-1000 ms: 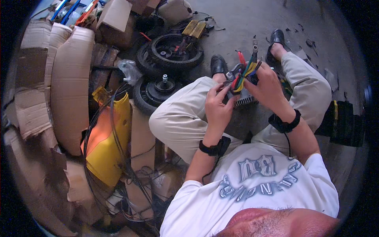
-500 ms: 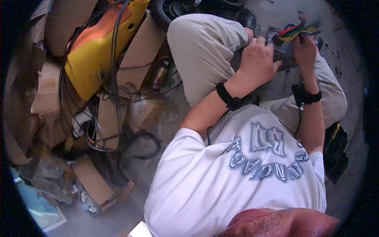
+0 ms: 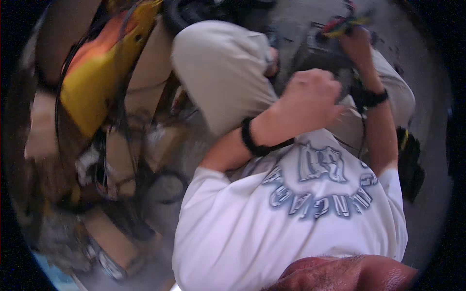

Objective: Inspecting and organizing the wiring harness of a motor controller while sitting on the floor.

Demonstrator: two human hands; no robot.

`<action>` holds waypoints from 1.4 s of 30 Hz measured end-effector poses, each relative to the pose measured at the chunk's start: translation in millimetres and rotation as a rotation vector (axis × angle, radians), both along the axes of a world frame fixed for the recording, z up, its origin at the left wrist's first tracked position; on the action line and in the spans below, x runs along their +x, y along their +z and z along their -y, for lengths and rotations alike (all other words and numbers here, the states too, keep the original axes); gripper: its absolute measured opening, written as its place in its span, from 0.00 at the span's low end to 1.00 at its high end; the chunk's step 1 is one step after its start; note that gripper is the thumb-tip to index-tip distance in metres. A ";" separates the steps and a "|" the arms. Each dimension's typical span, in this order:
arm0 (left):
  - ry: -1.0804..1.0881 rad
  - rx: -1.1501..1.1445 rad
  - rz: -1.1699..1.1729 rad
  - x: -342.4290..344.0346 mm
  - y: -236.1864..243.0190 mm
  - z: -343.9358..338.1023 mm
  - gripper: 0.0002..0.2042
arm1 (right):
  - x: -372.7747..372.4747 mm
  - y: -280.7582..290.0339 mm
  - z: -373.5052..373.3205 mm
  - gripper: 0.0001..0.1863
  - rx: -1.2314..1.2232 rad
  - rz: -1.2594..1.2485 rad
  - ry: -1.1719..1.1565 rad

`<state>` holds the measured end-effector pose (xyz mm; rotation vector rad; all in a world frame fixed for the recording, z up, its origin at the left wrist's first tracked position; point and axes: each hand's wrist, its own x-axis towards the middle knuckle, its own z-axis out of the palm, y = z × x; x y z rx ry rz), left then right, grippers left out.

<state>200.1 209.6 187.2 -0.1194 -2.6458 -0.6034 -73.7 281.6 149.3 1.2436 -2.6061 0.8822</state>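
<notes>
A bundle of red, yellow and green wires rises from the far end of a dark box between my legs; ridges show on the box in the earlier frame. My right hand is closed around the wires, its fingertips partly hidden and blurred. My left hand is raised nearer my chest, apart from the box, with its fingers curled under. Motion smears it, and whatever lies inside the curled fingers is hidden. Dark straps circle both my wrists.
To the left lie a yellow and orange panel draped with black cables, and several cardboard pieces. A coiled black cable rests beside them. A black tyre stands beyond my left knee. Dark gloves appear at the right.
My left hand has come off the finned box and moved back toward my chest. The right hand stays at the wires. The whole view has shifted and blurred.
</notes>
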 end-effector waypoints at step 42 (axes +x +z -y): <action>0.056 -0.077 -0.136 -222.8 -29.5 84.2 0.17 | -57.6 -4.2 -19.7 0.17 -0.348 -0.128 -0.136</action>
